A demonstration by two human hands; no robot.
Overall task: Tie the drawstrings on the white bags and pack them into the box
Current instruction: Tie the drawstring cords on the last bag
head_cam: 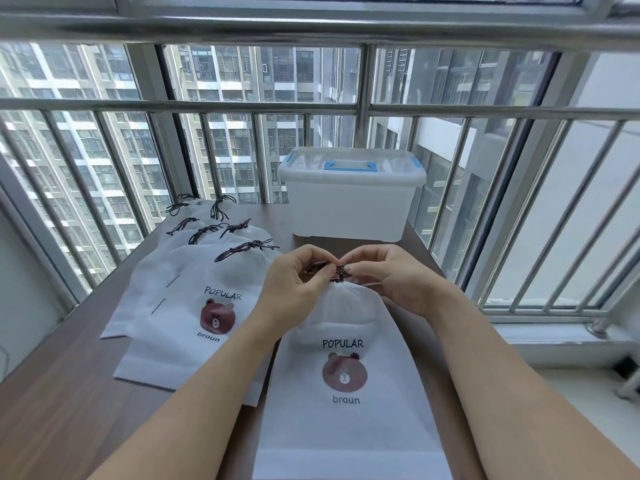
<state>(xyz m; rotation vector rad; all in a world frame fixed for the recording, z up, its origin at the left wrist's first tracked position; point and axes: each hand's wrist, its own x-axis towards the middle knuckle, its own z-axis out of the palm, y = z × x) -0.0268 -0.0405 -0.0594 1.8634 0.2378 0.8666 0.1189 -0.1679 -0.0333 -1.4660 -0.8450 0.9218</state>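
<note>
A white bag (pixel 349 417) with a brown bear print lies flat on the table in front of me, its neck gathered at the top. My left hand (pixel 294 285) and my right hand (pixel 391 278) meet just above that neck, and each pinches the dark drawstring (pixel 334 270) between thumb and fingertips. A pile of several more white bags (pixel 194 306) lies to the left, with dark cords bunched at their necks. The translucent white box (pixel 349 202) stands at the back of the table, its lid with a blue handle closed.
The brown wooden table (pixel 69 410) ends at a window with metal railing bars (pixel 256 157) right behind the box. A white window sill (pixel 571 344) runs along the right side.
</note>
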